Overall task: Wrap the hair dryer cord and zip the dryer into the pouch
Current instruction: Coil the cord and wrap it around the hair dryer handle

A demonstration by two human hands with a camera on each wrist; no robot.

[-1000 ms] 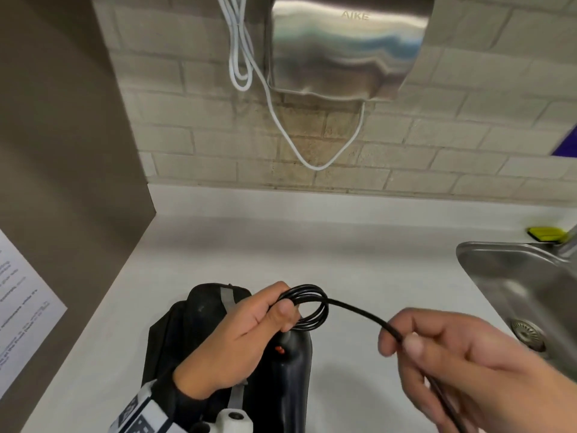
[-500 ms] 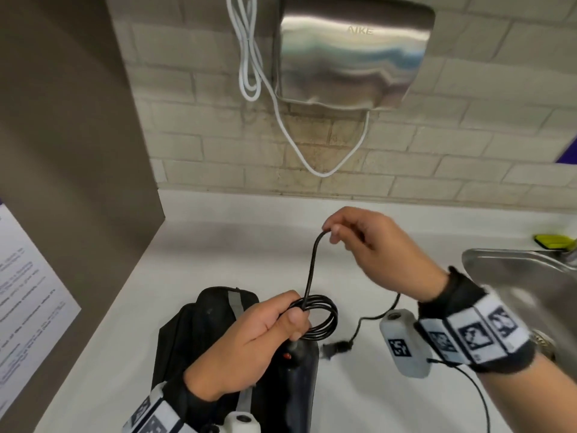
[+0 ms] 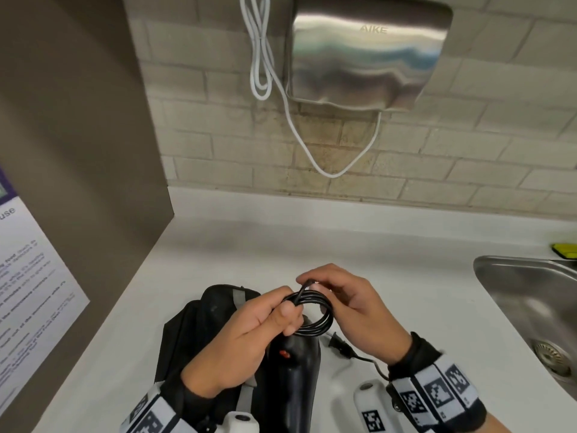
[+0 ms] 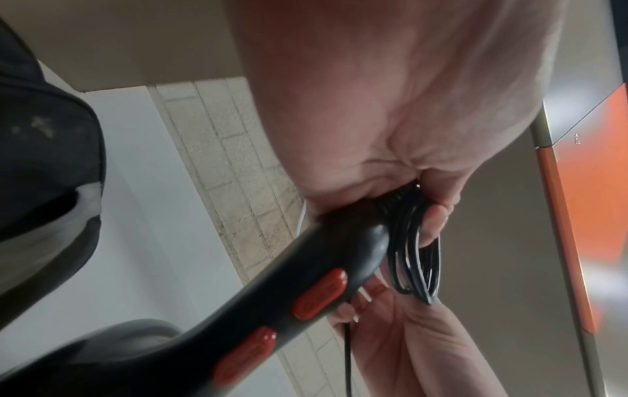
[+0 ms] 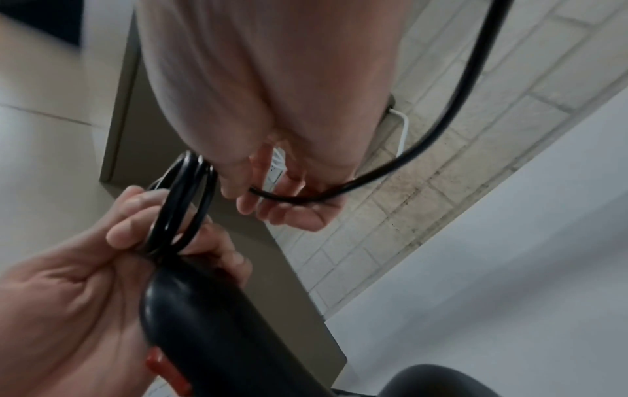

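1. Two hands meet over the hair dryer (image 3: 296, 379), which lies on the white counter (image 3: 390, 276) with its handle end raised toward them.
2. The left hand (image 3: 246, 335) has its fingers curled tight round the coiled black cord (image 3: 315, 310) at the tip of the dryer's handle, thumb pressed on the loops.
3. The right hand (image 3: 352, 304), just right of the coil, pinches a strand of the cord between thumb and fingertips, a narrow grip.
4. The plug (image 3: 338, 345) hangs free just right of the dryer, below the right hand.
5. The black pouch (image 3: 199, 332) lies on the counter left of the dryer, partly under the dryer and the left hand.
6. A steel sink (image 3: 527, 295) sits well to the right of the dryer.
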